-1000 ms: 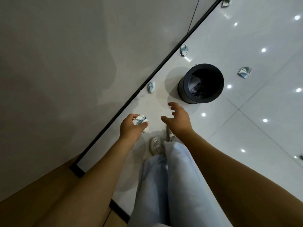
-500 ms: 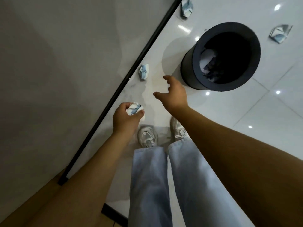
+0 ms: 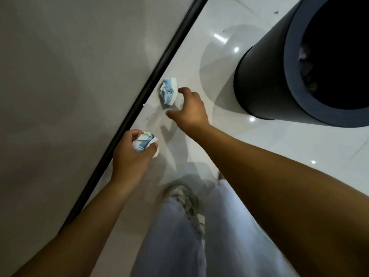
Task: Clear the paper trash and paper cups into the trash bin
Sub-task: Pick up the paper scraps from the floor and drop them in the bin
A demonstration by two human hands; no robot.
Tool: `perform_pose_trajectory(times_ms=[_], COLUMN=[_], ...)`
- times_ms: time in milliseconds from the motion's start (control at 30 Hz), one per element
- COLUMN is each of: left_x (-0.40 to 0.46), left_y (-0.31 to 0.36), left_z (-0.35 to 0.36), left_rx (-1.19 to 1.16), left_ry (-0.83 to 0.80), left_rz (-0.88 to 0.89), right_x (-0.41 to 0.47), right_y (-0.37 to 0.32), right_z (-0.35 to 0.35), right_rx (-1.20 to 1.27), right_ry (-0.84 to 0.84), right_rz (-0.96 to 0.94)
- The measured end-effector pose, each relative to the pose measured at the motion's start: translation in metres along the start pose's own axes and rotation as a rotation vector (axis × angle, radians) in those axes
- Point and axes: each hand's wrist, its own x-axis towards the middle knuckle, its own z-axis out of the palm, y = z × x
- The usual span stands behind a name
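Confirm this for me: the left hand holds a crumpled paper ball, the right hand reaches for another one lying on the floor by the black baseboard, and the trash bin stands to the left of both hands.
One detail is wrong. The head view shows the trash bin to the right of both hands, not the left. The rest holds: the left hand holds a crumpled paper ball, and the right hand reaches for the other paper ball on the floor by the black baseboard.

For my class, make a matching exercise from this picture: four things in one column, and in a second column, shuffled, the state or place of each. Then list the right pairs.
Column one:
1. left hand
2. right hand
3. crumpled paper on the floor
4. trash bin

Column two:
A. stands upright on the white tiles
B. grips a crumpled paper ball
C. open, reaching toward paper
D. lies beside the black baseboard

Pairs: 1-B, 2-C, 3-D, 4-A
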Motion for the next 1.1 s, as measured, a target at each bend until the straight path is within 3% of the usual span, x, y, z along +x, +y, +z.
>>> perform_pose_trajectory(times_ms=[200, 367, 500, 700, 900, 1100], left_x=[0.052, 0.067, 0.054, -0.014, -0.102, -0.156], left_y=[-0.027, -0.038, -0.029, 0.023, 0.094, 0.165], left_z=[0.021, 0.032, 0.033, 0.018, -0.013, -0.026], left_rx=[-0.020, -0.031, -0.044, -0.064, -0.046, -0.054], left_ry=[-0.002, 0.007, 0.012, -0.020, -0.094, -0.169], left_rz=[0.038, 0.050, 0.060, 0.060, 0.078, 0.097], right_x=[0.059, 0.071, 0.042, -0.061, -0.167, -0.217], right_y=[-0.007, -0.003, 0.013, 0.019, -0.020, -0.049], right_z=[0.048, 0.064, 0.048, -0.008, -0.091, -0.191], right_rx=[-0.086, -0.350, -0.251, -0.084, 0.122, 0.240], right_ry=[0.061, 0.070, 0.025, 0.117, 0.257, 0.441], right_rz=[-0.105, -0.205, -0.160, -0.113, -0.123, -0.080])
